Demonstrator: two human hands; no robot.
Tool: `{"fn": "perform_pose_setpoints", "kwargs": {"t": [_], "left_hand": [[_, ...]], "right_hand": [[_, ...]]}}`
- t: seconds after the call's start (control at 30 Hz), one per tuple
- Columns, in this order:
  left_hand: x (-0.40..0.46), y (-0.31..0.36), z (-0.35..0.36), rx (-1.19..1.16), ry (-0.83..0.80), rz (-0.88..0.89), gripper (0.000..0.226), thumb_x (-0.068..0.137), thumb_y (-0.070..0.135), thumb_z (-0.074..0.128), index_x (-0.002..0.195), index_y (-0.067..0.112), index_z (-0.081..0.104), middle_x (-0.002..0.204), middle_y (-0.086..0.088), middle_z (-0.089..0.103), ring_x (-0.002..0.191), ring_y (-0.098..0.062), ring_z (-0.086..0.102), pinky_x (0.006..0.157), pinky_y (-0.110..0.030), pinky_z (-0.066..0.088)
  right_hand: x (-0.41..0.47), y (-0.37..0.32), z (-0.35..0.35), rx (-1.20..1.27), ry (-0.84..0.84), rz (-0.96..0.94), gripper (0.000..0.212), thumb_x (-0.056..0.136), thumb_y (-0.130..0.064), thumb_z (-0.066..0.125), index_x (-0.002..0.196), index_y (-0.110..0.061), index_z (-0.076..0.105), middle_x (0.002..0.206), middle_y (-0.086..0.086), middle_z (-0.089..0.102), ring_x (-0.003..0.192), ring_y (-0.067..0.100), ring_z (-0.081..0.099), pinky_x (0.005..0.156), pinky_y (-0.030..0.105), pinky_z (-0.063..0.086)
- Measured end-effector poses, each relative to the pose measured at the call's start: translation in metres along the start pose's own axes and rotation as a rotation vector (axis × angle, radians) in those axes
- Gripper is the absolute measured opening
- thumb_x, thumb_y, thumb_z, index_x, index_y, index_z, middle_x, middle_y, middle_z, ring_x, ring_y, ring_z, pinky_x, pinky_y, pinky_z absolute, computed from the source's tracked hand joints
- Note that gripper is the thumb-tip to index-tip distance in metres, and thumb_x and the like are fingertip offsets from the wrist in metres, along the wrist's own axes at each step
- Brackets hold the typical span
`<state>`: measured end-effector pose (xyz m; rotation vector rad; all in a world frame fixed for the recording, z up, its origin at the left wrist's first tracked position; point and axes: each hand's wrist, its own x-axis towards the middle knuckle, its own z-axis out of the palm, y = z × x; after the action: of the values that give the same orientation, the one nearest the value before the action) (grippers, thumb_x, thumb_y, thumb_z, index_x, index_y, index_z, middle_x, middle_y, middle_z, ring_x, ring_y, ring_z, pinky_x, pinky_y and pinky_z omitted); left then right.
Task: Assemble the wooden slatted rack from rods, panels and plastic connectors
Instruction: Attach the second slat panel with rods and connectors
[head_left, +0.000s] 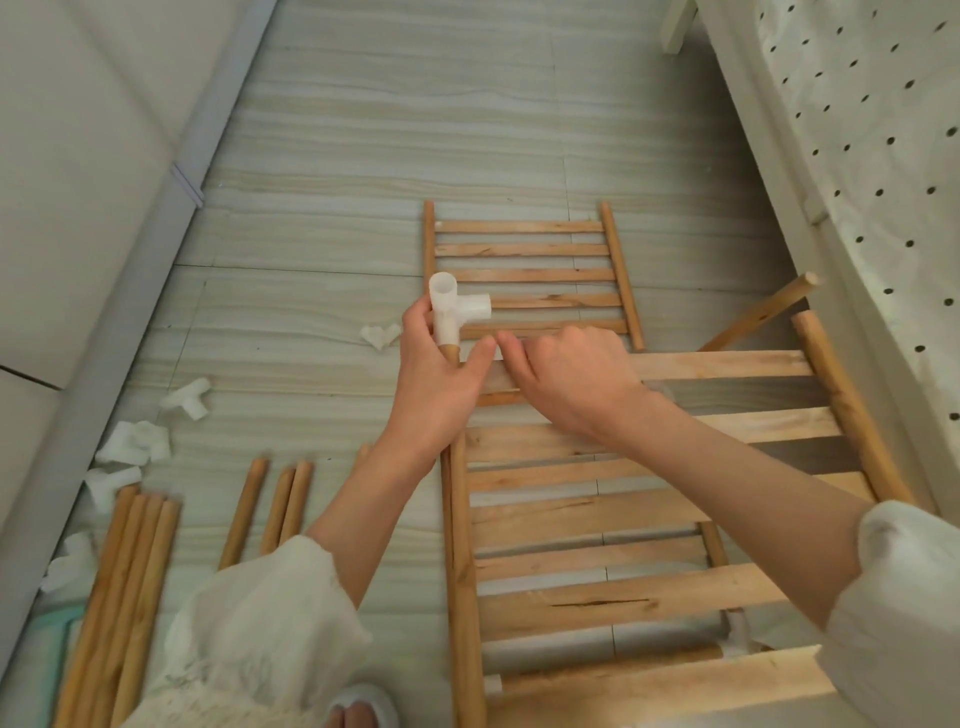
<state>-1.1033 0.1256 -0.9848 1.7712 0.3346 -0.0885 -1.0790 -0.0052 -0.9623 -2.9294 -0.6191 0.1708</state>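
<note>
No brand, label or writing can be read anywhere, so nothing to report on that front. Far left, a bundle of long rods (120, 597) is laid on the floor, cut off by the bottom edge, with a scatter of loose white connectors (136, 441) just beside their far ends; those are pretty blurred, so their exact shapes can't be made out. A few shorter rods (283, 501) are laid next to them, partly hidden under the fluffy left sleeve (260, 639). In the middle, the white plastic connector (451, 310) is seen seated on the top end of the side rod (461, 545) of the near slatted panel (623, 519), and the rod just under it is gripped by the left hand (439, 382), fingers curled round it and touching the connector's lower part. Just right of that, the right hand (569, 382) is rested on the panel's top slat with fingers curled down; whether the slat is actually pinched can't be told. A second, smaller slatted panel (524, 275) is laid flat on the floor beyond both hands. Far right, one single rod (761, 317) is propped at a tilt, its lower end hidden behind the near panel.
</note>
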Motion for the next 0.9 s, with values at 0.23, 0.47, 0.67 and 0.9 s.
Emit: {"fn": "perform_pose_setpoints", "kwargs": {"t": [0.23, 0.47, 0.67, 0.9], "left_hand": [[-0.001, 0.008, -0.002, 0.008, 0.032, 0.003, 0.046, 0.094, 0.025, 0.053, 0.136, 0.022, 0.035, 0.099, 0.019, 0.047, 0.098, -0.01, 0.054, 0.088, -0.028, 0.045], [-0.024, 0.011, -0.023, -0.031, -0.015, -0.125, 0.049, 0.094, 0.037, 0.051, 0.139, 0.024, 0.034, 0.124, 0.008, 0.046, 0.108, -0.007, 0.051, 0.097, -0.027, 0.042], [-0.051, -0.018, -0.077, 0.015, 0.04, -0.203, 0.025, 0.097, 0.019, 0.049, 0.121, 0.014, 0.052, 0.119, -0.009, 0.055, 0.099, -0.018, 0.055, 0.095, -0.04, 0.048], [-0.067, -0.117, -0.141, 0.287, 0.052, -0.339, 0.02, 0.095, 0.008, 0.045, 0.11, 0.012, 0.058, 0.132, -0.013, 0.053, 0.105, -0.024, 0.056, 0.086, -0.031, 0.045]], "right_hand": [[-0.008, 0.008, 0.004, 0.036, 0.074, 0.01, 0.043, 0.101, -0.039, 0.028, 0.095, -0.013, 0.061, 0.092, 0.007, 0.065, 0.085, 0.031, 0.06, 0.063, 0.031, 0.031], [-0.033, 0.002, -0.006, 0.102, 0.038, 0.057, 0.034, 0.099, -0.031, 0.037, 0.121, -0.014, 0.056, 0.12, 0.007, 0.057, 0.112, 0.026, 0.05, 0.094, 0.039, 0.034], [-0.039, -0.042, -0.027, 0.019, 0.254, -0.077, 0.034, 0.092, -0.026, 0.039, 0.102, -0.007, 0.065, 0.104, 0.01, 0.063, 0.098, 0.033, 0.059, 0.085, 0.045, 0.043], [-0.03, -0.107, 0.003, -0.125, 0.025, -0.335, 0.034, 0.087, -0.029, 0.044, 0.088, -0.009, 0.072, 0.097, 0.01, 0.067, 0.1, 0.029, 0.063, 0.099, 0.058, 0.037]]}}
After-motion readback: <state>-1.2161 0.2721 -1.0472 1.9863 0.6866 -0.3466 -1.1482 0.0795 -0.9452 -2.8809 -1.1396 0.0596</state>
